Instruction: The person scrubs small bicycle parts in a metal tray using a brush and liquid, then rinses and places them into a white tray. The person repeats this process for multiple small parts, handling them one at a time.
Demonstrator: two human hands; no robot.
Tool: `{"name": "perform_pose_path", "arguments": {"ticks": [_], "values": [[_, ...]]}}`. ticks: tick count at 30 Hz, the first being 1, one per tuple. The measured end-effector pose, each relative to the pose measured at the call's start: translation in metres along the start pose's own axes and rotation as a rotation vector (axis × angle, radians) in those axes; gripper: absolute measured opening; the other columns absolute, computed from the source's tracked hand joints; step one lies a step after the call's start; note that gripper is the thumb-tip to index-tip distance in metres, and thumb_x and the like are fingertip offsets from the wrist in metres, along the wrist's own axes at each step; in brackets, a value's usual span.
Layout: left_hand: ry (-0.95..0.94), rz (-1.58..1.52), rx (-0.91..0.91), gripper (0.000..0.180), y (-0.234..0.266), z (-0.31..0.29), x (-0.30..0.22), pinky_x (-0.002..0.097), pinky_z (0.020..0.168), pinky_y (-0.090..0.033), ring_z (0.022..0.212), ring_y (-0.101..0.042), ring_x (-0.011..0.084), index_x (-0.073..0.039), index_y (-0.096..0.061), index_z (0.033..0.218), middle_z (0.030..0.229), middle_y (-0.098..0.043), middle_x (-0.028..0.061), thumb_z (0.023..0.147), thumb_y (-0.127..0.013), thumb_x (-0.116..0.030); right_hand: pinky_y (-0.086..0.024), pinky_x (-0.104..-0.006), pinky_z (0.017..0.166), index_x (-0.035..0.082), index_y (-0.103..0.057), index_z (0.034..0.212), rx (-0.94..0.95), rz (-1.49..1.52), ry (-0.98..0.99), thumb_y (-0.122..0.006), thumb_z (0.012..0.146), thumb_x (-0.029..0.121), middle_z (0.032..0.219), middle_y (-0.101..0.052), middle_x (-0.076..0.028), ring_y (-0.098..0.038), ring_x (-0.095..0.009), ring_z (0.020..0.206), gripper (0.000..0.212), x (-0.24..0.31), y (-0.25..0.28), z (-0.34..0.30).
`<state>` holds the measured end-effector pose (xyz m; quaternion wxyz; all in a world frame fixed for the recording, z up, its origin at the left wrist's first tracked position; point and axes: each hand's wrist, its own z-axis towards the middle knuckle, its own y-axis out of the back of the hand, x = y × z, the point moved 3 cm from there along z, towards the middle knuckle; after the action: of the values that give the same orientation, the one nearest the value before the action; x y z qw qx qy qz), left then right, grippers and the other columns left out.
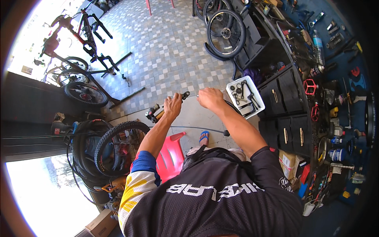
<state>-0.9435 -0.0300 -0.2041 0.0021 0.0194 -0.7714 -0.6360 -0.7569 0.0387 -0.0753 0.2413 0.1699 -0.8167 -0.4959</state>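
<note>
My left hand (173, 106) is closed around a bicycle part (160, 115) with a gold shaft and black ends. One black end (185, 95) sticks out past my fingers toward my right hand; the bulkier end lies to the left. The part's exact kind is unclear. My right hand (211, 98) is pinched, a short gap away from that end. Something small and pale shows at its fingertips, too small to name. Below both hands, a thin dark cable (193, 127) runs across to a black end piece (226, 133) near my right forearm.
A white basket (258, 96) of metal bike parts stands beside my right forearm, near black drawers (292, 130). Left are a pink plastic chair (170, 156), stacked tyres (104, 152) and a bike frame on a stand (89, 43). Wheels (226, 33) lean at the far right.
</note>
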Motion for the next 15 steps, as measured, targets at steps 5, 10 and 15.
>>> {"name": "perform_pose_path", "arguments": {"ticks": [5, 10, 15], "values": [[0.012, 0.01, -0.107, 0.043, 0.0074, -0.0023, -0.003, 0.0498, 0.085, -0.055, 0.104, -0.067, 0.0412, -0.007, -0.053, 0.132, 0.126, -0.063, 0.0126, 0.09, -0.064, -0.009, -0.057, -0.0452, 0.09, 0.006, -0.077, 0.1, -0.022, -0.022, 0.026, -0.065, 0.096, 0.037, 0.107, -0.076, -0.017, -0.072, -0.035, 0.105, 0.033, 0.0002, -0.0036, 0.0048], [0.008, 0.056, -0.124, 0.04, 0.005, -0.0029, -0.0018, 0.048, 0.086, -0.054, 0.104, -0.068, 0.0391, -0.008, -0.055, 0.134, 0.122, -0.064, 0.0104, 0.095, -0.061, -0.016, -0.057, -0.0439, 0.089, 0.006, -0.078, 0.1, -0.026, -0.034, -0.004, -0.066, 0.095, 0.036, 0.107, -0.076, -0.016, -0.073, -0.034, 0.104, 0.032, -0.001, 0.0, 0.0078], [-0.004, 0.072, -0.142, 0.041, 0.0009, -0.0081, -0.0027, 0.0483, 0.085, -0.055, 0.103, -0.069, 0.0388, -0.008, -0.055, 0.135, 0.124, -0.065, 0.0103, 0.095, -0.062, -0.017, -0.057, -0.0431, 0.09, 0.006, -0.078, 0.1, -0.037, -0.027, 0.001, -0.067, 0.095, 0.037, 0.107, -0.076, -0.016, -0.073, -0.033, 0.105, 0.033, 0.0005, 0.0006, 0.0059]]}}
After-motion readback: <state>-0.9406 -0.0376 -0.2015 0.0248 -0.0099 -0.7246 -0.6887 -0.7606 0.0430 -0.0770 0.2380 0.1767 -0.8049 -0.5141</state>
